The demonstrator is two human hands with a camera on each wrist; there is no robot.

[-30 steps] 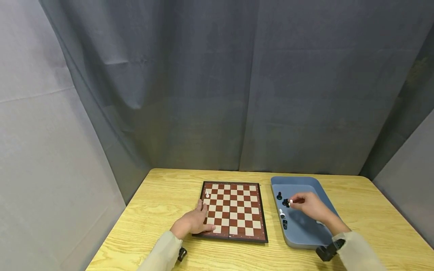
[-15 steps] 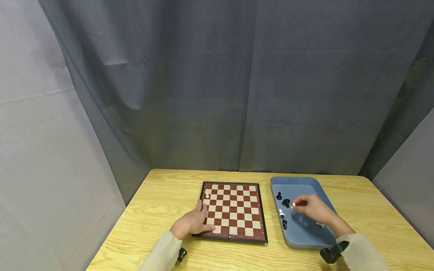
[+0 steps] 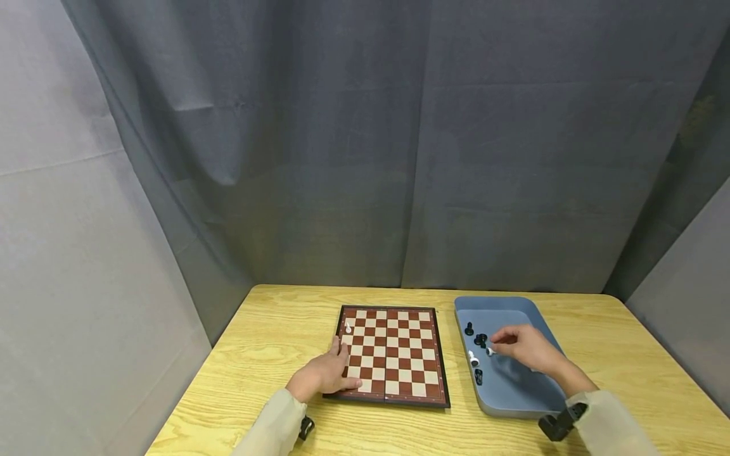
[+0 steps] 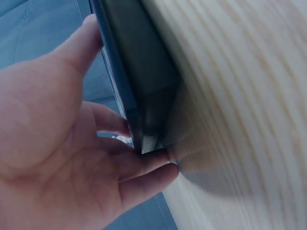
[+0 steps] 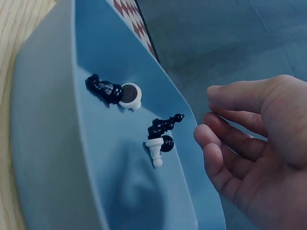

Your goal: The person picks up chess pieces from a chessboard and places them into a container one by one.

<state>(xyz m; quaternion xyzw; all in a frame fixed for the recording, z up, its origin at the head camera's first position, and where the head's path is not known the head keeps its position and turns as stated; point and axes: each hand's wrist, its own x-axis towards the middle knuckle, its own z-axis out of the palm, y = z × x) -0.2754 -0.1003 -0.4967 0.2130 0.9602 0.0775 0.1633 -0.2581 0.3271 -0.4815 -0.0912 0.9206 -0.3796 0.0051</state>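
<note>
My left hand rests over the near left corner of the red-and-white chessboard, fingers spread along its left side and thumb on the front border. In the left wrist view, two fingertips reach past the board's dark edge to the table. My right hand hovers over the blue tray, its fingers loosely bent with nothing between them. Just below its fingertips, a white pawn lies against black chess pieces. Another white piece lies base-outward beside a black piece.
One white chess piece stands on the board near its far left corner. A lone black piece is at the tray's left wall. Tray and board sit side by side on the wooden table, with a grey curtain behind.
The right hand pinched the white pawn, drew it slightly to the right, then let it go; it now lies in the tray beside the black pieces. The left hand has not moved.
</note>
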